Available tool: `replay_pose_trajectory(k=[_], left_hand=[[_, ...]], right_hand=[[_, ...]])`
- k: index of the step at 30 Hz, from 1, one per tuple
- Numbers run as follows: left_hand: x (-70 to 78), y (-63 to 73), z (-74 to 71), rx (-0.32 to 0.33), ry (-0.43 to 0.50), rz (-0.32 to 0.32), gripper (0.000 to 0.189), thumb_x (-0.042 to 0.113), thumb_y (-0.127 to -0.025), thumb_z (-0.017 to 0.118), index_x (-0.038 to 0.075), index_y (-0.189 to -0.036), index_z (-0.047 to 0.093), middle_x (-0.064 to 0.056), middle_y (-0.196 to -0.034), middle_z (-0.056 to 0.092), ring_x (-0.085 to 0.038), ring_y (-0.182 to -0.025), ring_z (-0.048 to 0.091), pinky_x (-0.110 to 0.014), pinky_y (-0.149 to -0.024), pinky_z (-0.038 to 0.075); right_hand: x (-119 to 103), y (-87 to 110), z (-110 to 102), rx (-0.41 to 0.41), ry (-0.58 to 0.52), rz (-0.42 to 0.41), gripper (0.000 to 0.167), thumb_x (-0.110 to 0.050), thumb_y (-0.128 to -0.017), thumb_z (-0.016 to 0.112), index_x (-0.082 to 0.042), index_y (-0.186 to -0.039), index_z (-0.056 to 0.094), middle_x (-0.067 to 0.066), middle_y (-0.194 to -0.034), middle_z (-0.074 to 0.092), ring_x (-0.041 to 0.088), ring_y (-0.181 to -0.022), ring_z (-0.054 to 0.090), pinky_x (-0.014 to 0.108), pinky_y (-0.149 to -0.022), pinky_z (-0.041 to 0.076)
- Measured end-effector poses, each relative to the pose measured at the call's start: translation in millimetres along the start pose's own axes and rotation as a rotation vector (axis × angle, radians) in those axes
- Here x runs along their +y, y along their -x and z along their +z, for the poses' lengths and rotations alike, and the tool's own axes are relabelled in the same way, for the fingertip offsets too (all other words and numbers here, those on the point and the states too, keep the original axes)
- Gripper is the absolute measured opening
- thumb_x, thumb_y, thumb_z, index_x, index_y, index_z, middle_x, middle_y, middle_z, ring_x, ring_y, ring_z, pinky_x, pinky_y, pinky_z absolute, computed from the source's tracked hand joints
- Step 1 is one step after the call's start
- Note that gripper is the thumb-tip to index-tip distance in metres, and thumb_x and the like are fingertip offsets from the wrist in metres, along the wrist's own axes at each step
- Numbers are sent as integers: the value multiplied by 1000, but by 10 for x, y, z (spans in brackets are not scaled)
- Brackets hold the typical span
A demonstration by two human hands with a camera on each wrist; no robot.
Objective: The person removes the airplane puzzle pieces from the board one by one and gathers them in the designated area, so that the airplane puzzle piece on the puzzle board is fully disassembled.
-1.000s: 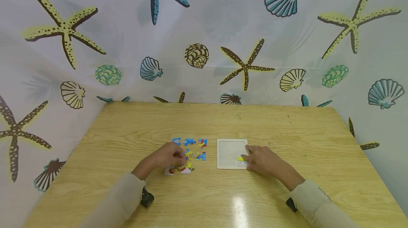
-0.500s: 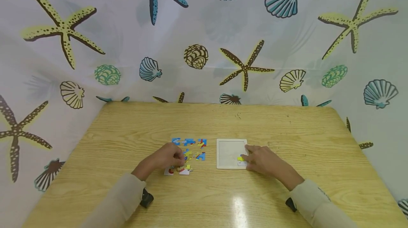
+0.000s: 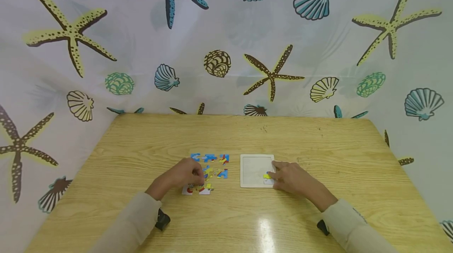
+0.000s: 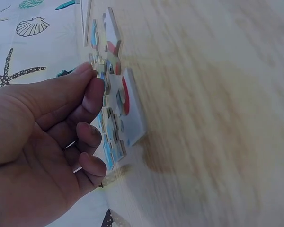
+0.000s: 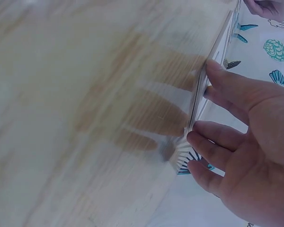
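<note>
My left hand point(image 3: 185, 174) is over the left part of a group of puzzle pieces point(image 3: 222, 173), its thumb and index fingertips pinching at a lower-row puzzle piece point(image 3: 204, 191). In the left wrist view those fingertips point(image 4: 95, 89) meet right beside the pieces, while the other fingers curl in. The hand hides part of the group. A shallow white puzzle tray point(image 3: 253, 171) lies flat to the right. My right hand point(image 3: 291, 176) rests on its right edge with loosely bent fingers, one fingertip on a yellow and white puzzle piece point(image 3: 267, 180) in the tray's lower right corner.
Both hands work above a light wooden table point(image 3: 233, 221). A white cloth point(image 3: 226, 25) printed with starfish and shells hangs behind it and along its sides. Blue and red puzzle pieces point(image 3: 209, 158) form the far row of the group.
The yellow part of the lower middle puzzle piece has shifted slightly left, by my left fingertips. My right hand and the tray stay in place.
</note>
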State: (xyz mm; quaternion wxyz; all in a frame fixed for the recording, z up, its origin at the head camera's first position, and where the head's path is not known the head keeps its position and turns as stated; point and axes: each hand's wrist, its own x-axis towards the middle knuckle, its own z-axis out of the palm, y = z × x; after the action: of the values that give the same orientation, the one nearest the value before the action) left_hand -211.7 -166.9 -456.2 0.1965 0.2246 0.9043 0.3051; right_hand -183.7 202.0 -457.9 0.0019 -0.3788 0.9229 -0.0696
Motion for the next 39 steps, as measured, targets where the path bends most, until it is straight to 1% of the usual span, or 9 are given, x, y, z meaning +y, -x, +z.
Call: replay_pose_trajectory(k=[2,7,11,14,21,27,31,35,39], left_hand=[[17,7,-11,1,11,7,11,14,-87,67,12,-77,70,2,-72,63,-10,-61,52,-26,-56,44],[71,2,-24,-9,40,13,11,11,-87,65,10,-76,69,1,-71,62,-11,-58,49,-26,-54,43],[106,-28,6,-20,43,9,12,12,-87,67,10,-75,68,1,-70,61,-11,-58,48,-27,-54,42],[130,-55,35,-25,34,7,12,12,-86,69,11,-74,67,2,-69,61,-11,-57,48,-27,-54,43],[218,-129,53,-26,19,-9,9,14,-84,71,13,-76,68,2,-74,63,-12,-64,52,-27,-59,44],[344,-197,79,-13,3,-30,7,16,-84,72,15,-79,67,4,-80,62,-13,-69,50,-27,-61,43],[425,-248,109,-11,25,-10,7,16,-84,72,13,-83,67,2,-83,62,-14,-71,50,-27,-62,43],[512,-310,122,-11,48,31,12,15,-84,71,6,-90,67,0,-87,64,-14,-72,51,-26,-63,44],[598,-392,152,-5,47,55,18,16,-84,71,3,-96,67,-1,-88,65,-13,-73,53,-25,-64,45]], right_hand=[[-4,4,-1,-6,4,-2,33,-23,-88,66,-8,-116,68,26,-126,58,36,-114,59,44,-88,51],[-9,20,6,-15,-35,11,36,-25,-88,65,-6,-119,66,28,-129,56,38,-117,57,47,-93,48],[-12,34,4,-20,-78,33,38,-26,-88,65,-5,-120,65,27,-131,54,39,-119,55,49,-95,46],[-13,41,6,-22,-78,43,38,-27,-88,66,-6,-120,66,26,-131,54,39,-119,55,50,-95,46],[-32,50,3,-12,-49,53,35,-25,-87,68,-6,-117,67,24,-130,56,37,-118,56,50,-96,45],[-33,67,-15,3,-55,54,32,-25,-87,68,-7,-113,70,22,-128,59,36,-117,57,49,-96,46],[-13,74,-13,31,-46,37,30,-24,-85,70,-7,-109,72,22,-124,61,36,-115,58,50,-94,47],[5,84,-9,26,-67,77,35,-26,-84,71,-6,-113,70,22,-127,59,38,-117,56,54,-94,45],[19,92,-14,-25,-108,165,47,-31,-84,71,-5,-123,63,21,-138,51,40,-125,50,59,-98,40]])
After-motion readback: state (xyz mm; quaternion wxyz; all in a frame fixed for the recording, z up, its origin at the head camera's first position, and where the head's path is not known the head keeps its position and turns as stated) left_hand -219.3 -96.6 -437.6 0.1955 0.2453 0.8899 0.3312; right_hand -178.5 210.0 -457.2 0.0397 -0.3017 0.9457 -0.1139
